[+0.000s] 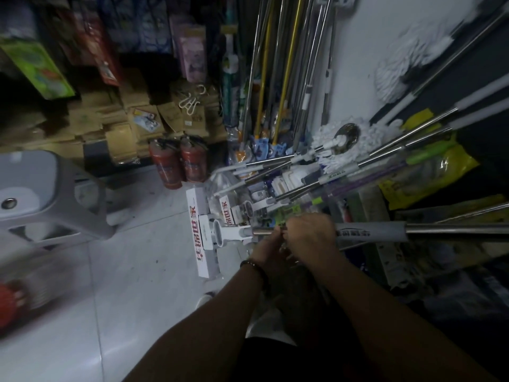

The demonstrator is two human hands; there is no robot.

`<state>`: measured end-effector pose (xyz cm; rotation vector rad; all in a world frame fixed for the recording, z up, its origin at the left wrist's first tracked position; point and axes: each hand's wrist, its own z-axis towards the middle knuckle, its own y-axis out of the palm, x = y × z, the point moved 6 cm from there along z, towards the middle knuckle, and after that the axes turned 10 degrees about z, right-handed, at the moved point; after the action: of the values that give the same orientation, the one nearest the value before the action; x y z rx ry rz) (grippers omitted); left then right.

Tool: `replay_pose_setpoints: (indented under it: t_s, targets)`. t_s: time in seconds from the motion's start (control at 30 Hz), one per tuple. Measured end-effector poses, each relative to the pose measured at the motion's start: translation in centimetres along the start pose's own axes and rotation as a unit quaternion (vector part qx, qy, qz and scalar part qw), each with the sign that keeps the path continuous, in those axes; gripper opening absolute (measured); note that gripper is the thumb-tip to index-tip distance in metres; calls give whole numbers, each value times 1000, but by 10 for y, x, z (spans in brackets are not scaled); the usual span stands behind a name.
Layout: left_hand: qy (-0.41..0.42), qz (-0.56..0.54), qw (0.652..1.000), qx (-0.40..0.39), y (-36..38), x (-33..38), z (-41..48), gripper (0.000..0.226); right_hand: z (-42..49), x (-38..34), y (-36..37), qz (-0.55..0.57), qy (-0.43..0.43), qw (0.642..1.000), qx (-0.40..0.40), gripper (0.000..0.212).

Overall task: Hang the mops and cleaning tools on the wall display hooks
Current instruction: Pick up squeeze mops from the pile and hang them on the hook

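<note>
Right of centre in the frame, a flat white mop with a steel pole and grey label sleeve [369, 231] lies level, its white head [205, 235] over the pale tiled floor [132, 271]. Both the left hand [268, 244] and right hand [311, 232] close around the pole. Two red fire extinguishers [179, 161] stand beyond, upper centre.
</note>
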<state>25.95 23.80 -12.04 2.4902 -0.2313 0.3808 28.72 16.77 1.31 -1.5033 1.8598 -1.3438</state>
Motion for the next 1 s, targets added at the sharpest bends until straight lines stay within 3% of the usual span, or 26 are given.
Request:
replay_pose_setpoints:
  t_s: [0.1,0.2,0.33,0.47,0.53,0.6,0.77,0.83,1.0]
  targets:
    - [-9,-66,998,6,-20,-2,-3,58,-8,17,-3,53,36,998,7,16]
    - [33,-170,979,110,-70,8,15,80,-27,32,-7,107,72,992,19,33]
    - [38,-298,945,130,-97,21,23,59,-48,52,0,149,106,983,20,53]
    - [35,-312,945,89,-99,27,31,66,-50,60,27,218,119,968,-21,62]
    - [48,-310,947,72,-91,36,27,63,-36,52,38,293,91,950,-55,56]
    - [66,-272,958,65,-80,45,18,58,-23,35,43,366,52,927,-57,50]
    - [138,-123,983,9,-50,70,-2,43,0,14,19,508,16,860,30,41]
    - [176,-63,982,-19,-42,82,-10,33,4,11,1,546,2,837,41,46]
    - [249,55,965,-58,-10,117,-37,43,9,16,-48,608,-17,788,95,53]
